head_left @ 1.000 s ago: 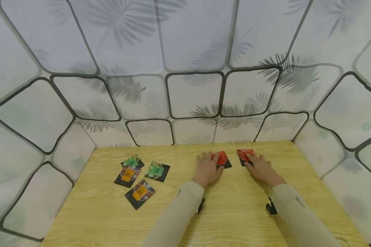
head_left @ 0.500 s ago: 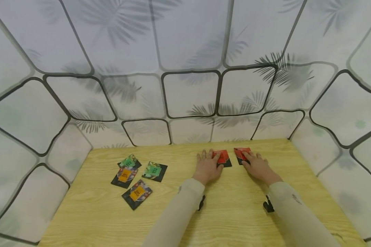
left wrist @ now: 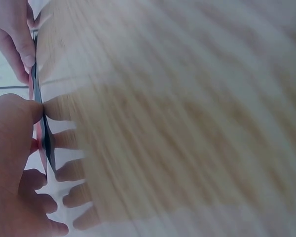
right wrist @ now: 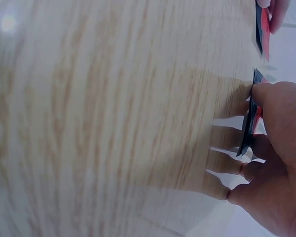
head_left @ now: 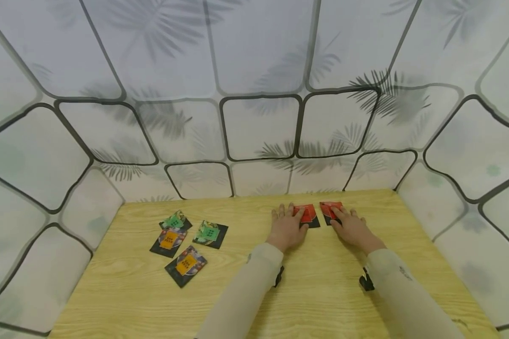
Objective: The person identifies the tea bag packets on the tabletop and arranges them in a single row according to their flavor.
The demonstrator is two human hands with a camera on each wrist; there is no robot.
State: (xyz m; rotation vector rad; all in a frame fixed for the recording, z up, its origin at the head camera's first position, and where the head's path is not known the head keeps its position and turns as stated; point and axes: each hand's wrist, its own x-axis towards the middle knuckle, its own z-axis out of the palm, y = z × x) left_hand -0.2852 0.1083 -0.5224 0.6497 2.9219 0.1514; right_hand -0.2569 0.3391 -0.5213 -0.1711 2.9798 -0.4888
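In the head view my left hand [head_left: 286, 231] lies with spread, nearly straight fingers on the left edge of a flat red-and-black packet [head_left: 308, 214]. Its thumb is at the packet's lower edge. To the right, my right hand [head_left: 356, 230] rests its fingers on a second red-and-black packet [head_left: 325, 208], covering part of it. Only a narrow gap separates the two packets. The left wrist view shows the left thumb [left wrist: 32, 109] against the thin packet edge [left wrist: 48, 145]. In the right wrist view the right thumb [right wrist: 264, 93] touches its packet's edge [right wrist: 247, 131].
On the table's left side lie two green-labelled packets [head_left: 210, 233] and two orange-labelled packets [head_left: 186, 264]; one orange packet [head_left: 168, 240] overlaps a green packet [head_left: 175, 220]. A pale patterned curtain [head_left: 258, 127] borders the wooden table [head_left: 131, 301] at the back and sides.
My left hand has slid slightly right with its red packet, narrowing the gap to the other red packet. The right hand keeps its place. The head view has shifted a little.
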